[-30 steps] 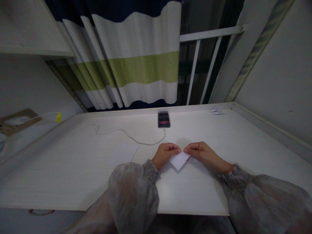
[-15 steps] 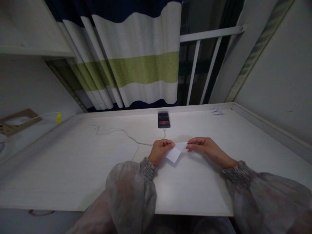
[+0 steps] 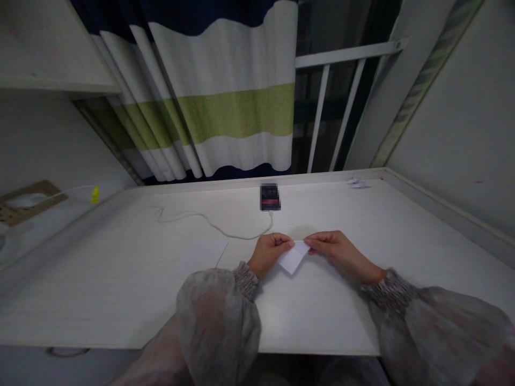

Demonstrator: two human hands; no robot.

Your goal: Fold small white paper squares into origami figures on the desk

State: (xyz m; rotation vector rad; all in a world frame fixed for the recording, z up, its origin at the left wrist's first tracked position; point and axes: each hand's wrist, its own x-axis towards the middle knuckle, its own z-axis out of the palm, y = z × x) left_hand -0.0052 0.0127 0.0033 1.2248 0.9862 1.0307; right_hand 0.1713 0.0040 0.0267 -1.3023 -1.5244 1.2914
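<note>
A small folded white paper point(image 3: 293, 258) is held just above the white desk point(image 3: 120, 289), in the middle. My left hand point(image 3: 269, 252), with a ring on one finger, pinches the paper's upper left edge. My right hand point(image 3: 336, 247) pinches its upper right corner. The fingertips of the two hands nearly meet over the paper. Both arms wear loose grey sleeves with gathered cuffs.
A flat white sheet point(image 3: 202, 255) lies on the desk left of my hands. A phone point(image 3: 269, 197) stands at the back with a white cable point(image 3: 201, 217) trailing left. A small folded paper piece point(image 3: 357, 182) sits at the back right corner. Striped curtains point(image 3: 225, 107) hang behind.
My hands drew apart, lifting the paper toward the back, then came together again. The paper now shows a narrower folded shape than a second ago.
</note>
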